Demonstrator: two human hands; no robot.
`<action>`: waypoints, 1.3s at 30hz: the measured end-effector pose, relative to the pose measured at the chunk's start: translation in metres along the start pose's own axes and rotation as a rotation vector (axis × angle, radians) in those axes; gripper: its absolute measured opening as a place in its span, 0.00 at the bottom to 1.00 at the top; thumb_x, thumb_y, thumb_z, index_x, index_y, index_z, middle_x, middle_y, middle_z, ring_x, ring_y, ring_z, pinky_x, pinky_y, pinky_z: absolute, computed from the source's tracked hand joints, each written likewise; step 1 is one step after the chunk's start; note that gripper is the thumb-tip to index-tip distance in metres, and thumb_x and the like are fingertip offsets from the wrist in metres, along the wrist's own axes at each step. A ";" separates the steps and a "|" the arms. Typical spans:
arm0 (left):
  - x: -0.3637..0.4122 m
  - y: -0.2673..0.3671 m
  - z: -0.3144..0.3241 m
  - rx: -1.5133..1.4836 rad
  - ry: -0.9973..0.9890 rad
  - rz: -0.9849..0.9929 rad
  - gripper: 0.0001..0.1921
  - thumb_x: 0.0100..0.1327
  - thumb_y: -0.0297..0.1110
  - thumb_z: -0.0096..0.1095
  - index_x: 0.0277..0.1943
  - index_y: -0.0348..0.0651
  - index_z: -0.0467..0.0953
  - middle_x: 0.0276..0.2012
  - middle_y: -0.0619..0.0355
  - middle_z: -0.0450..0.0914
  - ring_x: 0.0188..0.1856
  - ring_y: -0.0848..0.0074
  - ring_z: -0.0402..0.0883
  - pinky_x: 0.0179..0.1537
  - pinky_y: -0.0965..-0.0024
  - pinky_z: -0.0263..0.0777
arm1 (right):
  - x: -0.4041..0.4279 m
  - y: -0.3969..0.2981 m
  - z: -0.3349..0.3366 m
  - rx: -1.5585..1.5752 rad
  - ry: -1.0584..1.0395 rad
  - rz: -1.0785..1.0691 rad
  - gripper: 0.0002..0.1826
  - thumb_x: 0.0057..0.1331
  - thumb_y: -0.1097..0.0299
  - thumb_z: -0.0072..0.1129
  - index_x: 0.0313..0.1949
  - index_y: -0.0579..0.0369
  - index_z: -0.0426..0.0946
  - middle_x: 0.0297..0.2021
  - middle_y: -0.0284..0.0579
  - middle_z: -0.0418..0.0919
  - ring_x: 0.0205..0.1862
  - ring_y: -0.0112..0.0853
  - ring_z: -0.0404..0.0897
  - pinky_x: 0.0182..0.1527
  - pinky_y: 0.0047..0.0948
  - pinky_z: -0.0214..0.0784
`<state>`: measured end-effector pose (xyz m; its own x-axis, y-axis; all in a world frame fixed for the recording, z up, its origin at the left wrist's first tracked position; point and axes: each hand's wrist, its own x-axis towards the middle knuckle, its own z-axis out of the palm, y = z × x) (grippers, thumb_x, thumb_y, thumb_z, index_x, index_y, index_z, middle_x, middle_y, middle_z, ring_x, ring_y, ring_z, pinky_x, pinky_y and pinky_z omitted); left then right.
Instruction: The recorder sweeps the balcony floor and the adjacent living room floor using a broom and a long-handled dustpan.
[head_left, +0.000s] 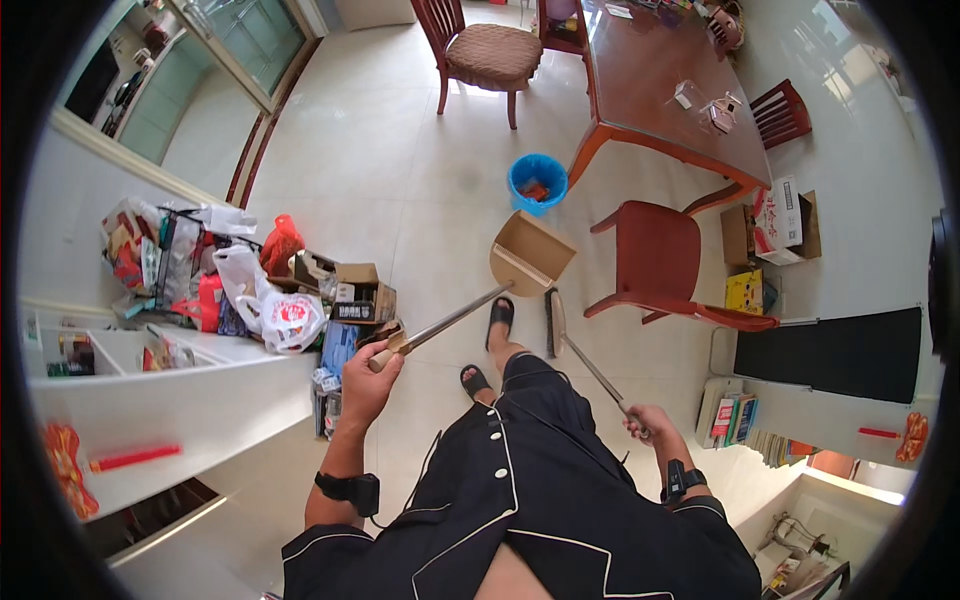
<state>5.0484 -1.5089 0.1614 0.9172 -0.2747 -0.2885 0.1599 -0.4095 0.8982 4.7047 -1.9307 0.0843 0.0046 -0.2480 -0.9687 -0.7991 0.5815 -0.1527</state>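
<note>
My left hand (371, 382) grips the top of a long metal-handled dustpan. Its tan pan (532, 251) is out in front of my feet, just short of a blue-lined waste bin (537, 184) that has some reddish rubbish in it. In my right hand (646, 424) is the handle of a broom (555, 322). The dark-bristled broom head is beside my forward foot, to the right of and apart from the pan. Whether any dirt lies in the pan is too small to tell.
A red wooden chair (660, 251) stands right of the dustpan, near a glass-topped dining table (675, 90). Another chair with a brown cushion (493, 52) is farther ahead. Plastic bags (289, 319) and boxes crowd a white cabinet (225, 375) on the left. Cartons (780, 221) sit at the right wall.
</note>
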 end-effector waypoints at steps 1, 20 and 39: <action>0.015 0.003 -0.002 0.005 -0.006 0.004 0.18 0.59 0.33 0.69 0.47 0.29 0.77 0.31 0.58 0.82 0.31 0.85 0.77 0.32 0.80 0.72 | 0.001 -0.015 0.011 0.032 -0.024 -0.032 0.08 0.65 0.67 0.48 0.33 0.58 0.72 0.21 0.39 0.75 0.16 0.21 0.69 0.16 0.21 0.62; 0.259 0.109 -0.036 -0.118 -0.066 -0.109 0.18 0.61 0.30 0.67 0.50 0.28 0.74 0.35 0.55 0.84 0.35 0.81 0.81 0.37 0.80 0.73 | 0.054 -0.331 0.122 0.242 -0.211 -0.060 0.11 0.67 0.65 0.45 0.44 0.57 0.68 0.22 0.36 0.71 0.17 0.19 0.67 0.16 0.18 0.59; 0.584 0.181 -0.121 0.032 -0.461 -0.071 0.16 0.63 0.31 0.64 0.50 0.30 0.73 0.30 0.55 0.84 0.19 0.90 0.69 0.19 0.84 0.63 | 0.014 -0.433 0.306 0.427 -0.026 -0.097 0.09 0.65 0.69 0.45 0.42 0.58 0.67 0.24 0.38 0.72 0.16 0.21 0.68 0.14 0.21 0.60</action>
<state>5.6576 -1.6381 0.1961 0.6454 -0.6000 -0.4727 0.1986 -0.4658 0.8623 5.2348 -1.9493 0.0771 0.0867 -0.3006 -0.9498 -0.4744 0.8259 -0.3047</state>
